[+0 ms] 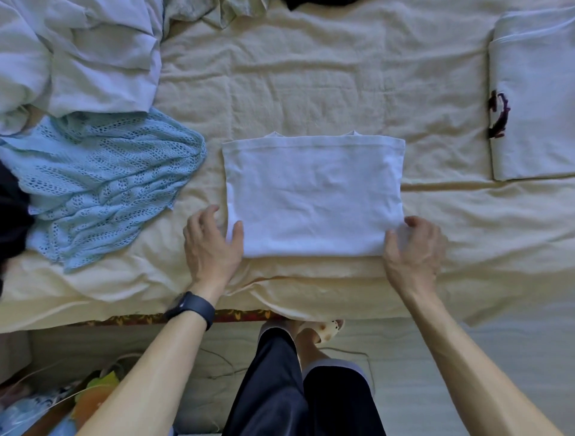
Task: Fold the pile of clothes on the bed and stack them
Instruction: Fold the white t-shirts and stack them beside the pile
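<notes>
White shirt (314, 196) folded on bed (311, 77); my left hand (211, 249) and right hand (413, 249) pinch its 2 near corners, thumbs on top.

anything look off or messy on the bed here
Minor: two small corners poke past the far edge of the folded white shirt, and the folded garment at right shows a dark red mark, stain or print unclear.

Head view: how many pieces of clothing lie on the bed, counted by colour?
White, folded: 2 (centre garment, right garment)
Light blue knit: 1
Pale blue crumpled heap: 1
Pale green cloth: 1
Black pieces, cut off by the frame: 2
Total: 7
</notes>
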